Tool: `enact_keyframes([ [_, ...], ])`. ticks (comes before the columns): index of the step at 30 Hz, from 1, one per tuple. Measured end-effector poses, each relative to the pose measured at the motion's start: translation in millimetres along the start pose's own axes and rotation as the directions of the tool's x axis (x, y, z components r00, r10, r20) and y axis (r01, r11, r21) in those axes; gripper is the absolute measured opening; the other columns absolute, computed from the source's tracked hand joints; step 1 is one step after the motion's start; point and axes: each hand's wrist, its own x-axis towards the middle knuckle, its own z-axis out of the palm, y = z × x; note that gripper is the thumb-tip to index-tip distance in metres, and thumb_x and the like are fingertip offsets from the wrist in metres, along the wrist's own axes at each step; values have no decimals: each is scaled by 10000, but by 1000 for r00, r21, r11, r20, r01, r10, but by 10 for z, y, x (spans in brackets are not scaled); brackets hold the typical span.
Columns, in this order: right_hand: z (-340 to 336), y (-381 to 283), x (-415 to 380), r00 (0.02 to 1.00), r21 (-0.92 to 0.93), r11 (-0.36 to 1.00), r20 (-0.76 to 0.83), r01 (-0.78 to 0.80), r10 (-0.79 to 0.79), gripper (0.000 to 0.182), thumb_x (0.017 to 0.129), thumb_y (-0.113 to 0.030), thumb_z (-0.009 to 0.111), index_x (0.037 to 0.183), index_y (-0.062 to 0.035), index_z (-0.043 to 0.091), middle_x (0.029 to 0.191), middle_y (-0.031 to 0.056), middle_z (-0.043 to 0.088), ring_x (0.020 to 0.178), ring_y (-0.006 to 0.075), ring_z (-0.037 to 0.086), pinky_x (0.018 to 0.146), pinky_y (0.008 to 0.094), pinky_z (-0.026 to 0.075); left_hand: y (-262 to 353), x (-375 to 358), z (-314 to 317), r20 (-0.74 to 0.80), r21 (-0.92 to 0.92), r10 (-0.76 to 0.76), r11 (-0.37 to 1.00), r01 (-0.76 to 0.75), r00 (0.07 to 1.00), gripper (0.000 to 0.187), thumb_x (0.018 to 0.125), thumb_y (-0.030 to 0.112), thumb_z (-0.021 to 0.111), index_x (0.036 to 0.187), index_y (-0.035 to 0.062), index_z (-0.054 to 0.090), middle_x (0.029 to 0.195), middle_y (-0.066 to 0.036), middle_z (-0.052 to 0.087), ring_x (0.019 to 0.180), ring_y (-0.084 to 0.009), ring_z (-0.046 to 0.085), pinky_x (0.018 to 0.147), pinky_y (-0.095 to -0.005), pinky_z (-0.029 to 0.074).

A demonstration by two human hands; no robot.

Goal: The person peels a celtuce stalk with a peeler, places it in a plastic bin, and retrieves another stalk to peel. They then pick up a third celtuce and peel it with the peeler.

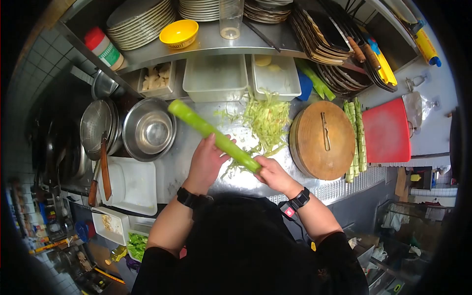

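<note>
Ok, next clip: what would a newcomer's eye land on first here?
Probably the long bright green stalk slanting across the middle of the view, its lower end gripped by the fingers of the right hand. Just beyond it, a heap of pale green shavings lies on the steel counter. To the right, the round wooden board with a slim peeler-like tool on it stands out, with a flat red board farther right.

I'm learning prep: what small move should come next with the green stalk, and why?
Probably set the stalk down: it looks smooth, shavings lie heaped beside it, and what looks like a peeler rests on the block. The right hand grips the stalk's end; the left hand touches it.
</note>
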Motion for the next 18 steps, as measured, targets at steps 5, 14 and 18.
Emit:
enact_keyframes([
  [5, 103, 88, 112, 995, -106, 994, 96, 22, -11, 268, 942, -177, 490, 1105, 0, 606, 752, 137, 608, 709, 291, 599, 685, 406, 491, -156, -24, -101, -32, -6, 188, 982, -188, 982, 112, 1049, 117, 617, 1152, 102, 575, 1069, -72, 655, 1064, -242, 655, 1086, -566, 517],
  [14, 128, -119, 276, 964, -16, 990, 225, -139, 139, 349, 963, -191, 425, 1204, -10, 602, 792, 62, 611, 574, 151, 549, 574, 309, 488, -59, -206, 30, -52, 0, 352, 936, -352, 935, 180, 1040, 47, 609, 1194, 99, 532, 1066, -64, 638, 1039, -226, 652, 1126, -584, 492],
  [18, 124, -142, 310, 934, 147, 963, 313, -225, 171, 305, 964, -218, 415, 1096, -8, 592, 814, 59, 627, 588, 129, 558, 559, 295, 481, -56, -265, 31, -33, 7, 388, 922, -388, 921, 158, 1044, 54, 603, 1186, 99, 549, 1069, -57, 631, 1052, -218, 642, 1147, -588, 471],
])
